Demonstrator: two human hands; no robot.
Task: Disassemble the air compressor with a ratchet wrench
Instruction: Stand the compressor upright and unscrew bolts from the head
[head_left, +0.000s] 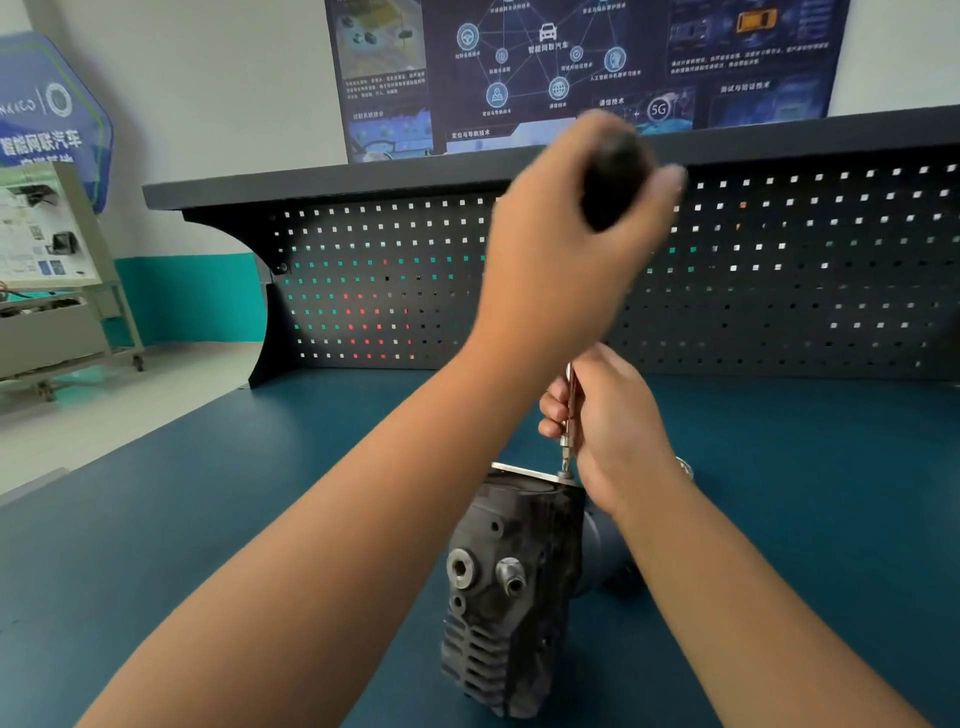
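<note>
- Here, the air compressor (511, 587) is standing on end on the blue-green workbench (208, 519), low in the middle of the view. Its dark finned casing is facing the camera, with two round ports showing side by side above the fins.
- A pale metal plate (524, 472) is lying across the top of the compressor.
- The ratchet wrench (569, 400) is standing nearly upright over the compressor. The lower end of its slim metal shaft is sitting on a fastener at the far right corner of that plate.
- The left hand (561, 249) is reaching up and across from the lower left. Its fingers and thumb are wrapping round the black handle (610, 176) at the top of the wrench. Hand and handle are both showing blurred, so the exact lie of each finger is hard to tell.
- The right hand (618, 431) is sitting lower, just above the plate, with its curled fingers (550, 415) closing round the shaft and pinching it. The shaft is showing between the fingers and the palm.
- A small shiny object (685, 467) is peeking out just past the right wrist; too little is showing to say what it is.
- Behind the bench a dark pegboard (779, 286) is rising under a dark shelf (363, 179), and a dark blue poster (571, 62) is hanging on the wall above.
- Off to the left, well apart from the bench, a display stand (47, 249) is standing on the pale floor.
</note>
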